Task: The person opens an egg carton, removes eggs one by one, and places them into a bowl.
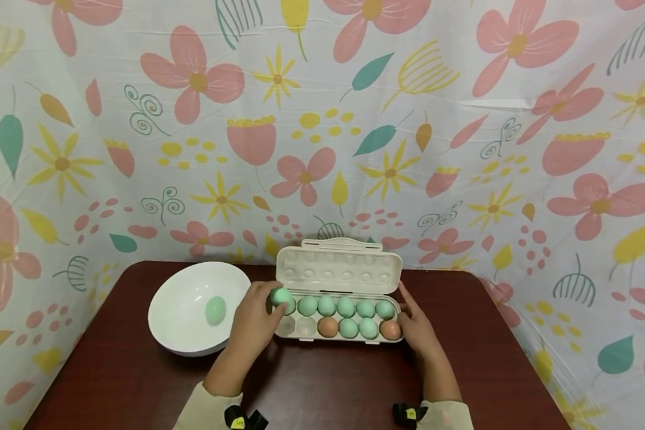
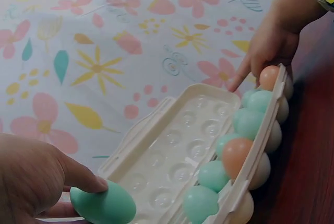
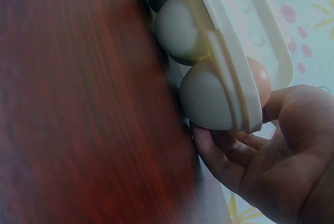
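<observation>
My left hand (image 1: 255,313) pinches a green egg (image 1: 282,297) between thumb and fingers at the back left cup of an egg carton (image 1: 340,275). In the left wrist view that green egg (image 2: 104,203) shows beside the carton's open lid (image 2: 151,164). At the carton's right end my right hand (image 1: 420,329) grips the tray's edge, with fingers tucked under it in the right wrist view. Several green eggs (image 1: 346,307) and two brown eggs, one (image 1: 328,327) near the middle of the front row, sit in the cups. Two front left cups (image 1: 305,326) hold nothing.
Left of the carton a white bowl (image 1: 174,304) stands on the dark red-brown table (image 1: 322,382), with one green egg (image 1: 215,310) inside. Behind the table hangs a flower-patterned cloth (image 1: 306,179), close behind the raised lid.
</observation>
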Motion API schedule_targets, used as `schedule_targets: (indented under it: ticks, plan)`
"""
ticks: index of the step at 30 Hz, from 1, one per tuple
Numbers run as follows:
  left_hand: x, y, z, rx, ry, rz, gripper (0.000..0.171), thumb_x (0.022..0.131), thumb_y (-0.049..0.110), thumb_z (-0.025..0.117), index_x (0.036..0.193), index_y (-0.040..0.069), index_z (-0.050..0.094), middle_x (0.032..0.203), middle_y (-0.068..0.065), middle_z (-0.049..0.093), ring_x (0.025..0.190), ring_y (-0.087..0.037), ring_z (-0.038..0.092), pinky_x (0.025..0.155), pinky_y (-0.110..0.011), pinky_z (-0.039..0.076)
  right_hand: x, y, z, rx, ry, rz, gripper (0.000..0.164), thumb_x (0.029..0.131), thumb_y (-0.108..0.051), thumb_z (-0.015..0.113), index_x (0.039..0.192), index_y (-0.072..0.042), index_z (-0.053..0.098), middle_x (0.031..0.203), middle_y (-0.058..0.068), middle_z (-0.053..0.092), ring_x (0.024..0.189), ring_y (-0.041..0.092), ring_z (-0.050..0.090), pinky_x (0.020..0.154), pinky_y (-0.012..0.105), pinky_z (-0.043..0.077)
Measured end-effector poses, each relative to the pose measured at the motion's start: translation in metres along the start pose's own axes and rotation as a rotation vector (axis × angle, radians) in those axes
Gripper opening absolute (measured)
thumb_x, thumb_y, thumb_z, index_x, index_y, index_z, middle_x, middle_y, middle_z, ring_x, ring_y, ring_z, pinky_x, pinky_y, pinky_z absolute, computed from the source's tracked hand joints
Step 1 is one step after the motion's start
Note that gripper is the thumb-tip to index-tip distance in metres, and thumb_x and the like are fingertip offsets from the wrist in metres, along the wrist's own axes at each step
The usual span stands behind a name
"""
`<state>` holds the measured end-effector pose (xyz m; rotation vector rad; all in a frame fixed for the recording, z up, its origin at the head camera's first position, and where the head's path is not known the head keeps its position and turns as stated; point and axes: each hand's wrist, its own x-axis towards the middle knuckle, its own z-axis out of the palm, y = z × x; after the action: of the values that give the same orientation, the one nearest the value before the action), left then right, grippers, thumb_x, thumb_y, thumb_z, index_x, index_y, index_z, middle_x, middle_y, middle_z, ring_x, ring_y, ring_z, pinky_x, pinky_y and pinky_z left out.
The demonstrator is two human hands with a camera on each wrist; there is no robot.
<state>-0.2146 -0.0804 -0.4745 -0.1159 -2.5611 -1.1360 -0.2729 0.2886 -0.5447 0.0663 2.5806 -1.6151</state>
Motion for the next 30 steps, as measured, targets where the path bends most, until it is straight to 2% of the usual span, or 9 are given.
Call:
schedule_targets:
  ticks: [5, 8, 13, 15, 22, 25, 30]
  plan:
    - [0.001, -0.006, -0.012, -0.019, 0.020, -0.026, 0.041, 0.088, 0.017, 0.079, 0.127, 0.011, 0.066, 0.122, -0.011, 0.062, 0.110, -0.029, 0.065, 0.091, -0.046, 0.055, 0.000, -0.003, 0.002, -0.012, 0.011, -0.013, 0.074, 0.101, -0.005, 0.042, 0.158, -0.048, 0.020, 0.141, 0.023, 0.053, 0.090, 0.021, 0.056, 0.073, 0.028, 0.046]
    - [0.002, -0.010, -0.017, -0.015, 0.035, -0.029, 0.041, 0.088, 0.016, 0.078, 0.127, 0.009, 0.066, 0.122, -0.013, 0.062, 0.104, -0.029, 0.065, 0.086, -0.046, 0.054, 0.000, -0.003, 0.002, -0.017, 0.008, -0.008, 0.075, 0.101, -0.006, 0.042, 0.158, -0.048, 0.019, 0.142, 0.023, 0.052, 0.088, 0.020, 0.056, 0.072, 0.028, 0.046]
    - [0.003, -0.017, -0.026, -0.007, 0.035, -0.065, 0.041, 0.089, 0.016, 0.077, 0.128, 0.008, 0.065, 0.124, -0.015, 0.061, 0.105, -0.030, 0.063, 0.084, -0.046, 0.053, 0.000, -0.004, 0.000, 0.009, -0.014, 0.021, 0.073, 0.102, -0.005, 0.039, 0.159, -0.045, 0.016, 0.145, 0.024, 0.049, 0.089, 0.019, 0.056, 0.071, 0.028, 0.046]
    - [0.003, -0.021, -0.029, -0.010, 0.032, -0.071, 0.042, 0.090, 0.017, 0.076, 0.129, 0.008, 0.064, 0.126, -0.015, 0.060, 0.109, -0.031, 0.062, 0.087, -0.048, 0.054, -0.003, -0.008, -0.001, 0.030, -0.027, 0.032, 0.072, 0.103, -0.005, 0.039, 0.160, -0.042, 0.016, 0.145, 0.025, 0.048, 0.091, 0.019, 0.056, 0.072, 0.028, 0.046]
    - [0.006, -0.036, -0.041, 0.006, 0.059, -0.092, 0.042, 0.090, 0.016, 0.076, 0.129, 0.006, 0.064, 0.126, -0.018, 0.059, 0.111, -0.032, 0.063, 0.088, -0.048, 0.055, -0.015, -0.030, -0.005, 0.040, -0.053, 0.043, 0.072, 0.102, -0.002, 0.040, 0.162, -0.033, 0.017, 0.144, 0.027, 0.050, 0.092, 0.021, 0.057, 0.073, 0.029, 0.047]
    - [0.008, -0.042, -0.047, 0.018, 0.073, -0.123, 0.041, 0.091, 0.016, 0.075, 0.129, 0.007, 0.064, 0.126, -0.019, 0.059, 0.111, -0.033, 0.063, 0.089, -0.048, 0.054, -0.011, -0.023, -0.004, 0.033, -0.047, 0.037, 0.072, 0.102, -0.003, 0.040, 0.162, -0.035, 0.016, 0.144, 0.027, 0.049, 0.094, 0.020, 0.057, 0.075, 0.028, 0.047]
    - [0.011, -0.049, -0.054, 0.018, 0.054, -0.177, 0.041, 0.092, 0.017, 0.073, 0.131, 0.008, 0.063, 0.129, -0.019, 0.058, 0.114, -0.034, 0.062, 0.089, -0.049, 0.052, -0.002, -0.004, -0.002, 0.000, -0.021, 0.022, 0.071, 0.103, -0.007, 0.040, 0.160, -0.043, 0.016, 0.146, 0.024, 0.049, 0.094, 0.020, 0.057, 0.075, 0.028, 0.047]
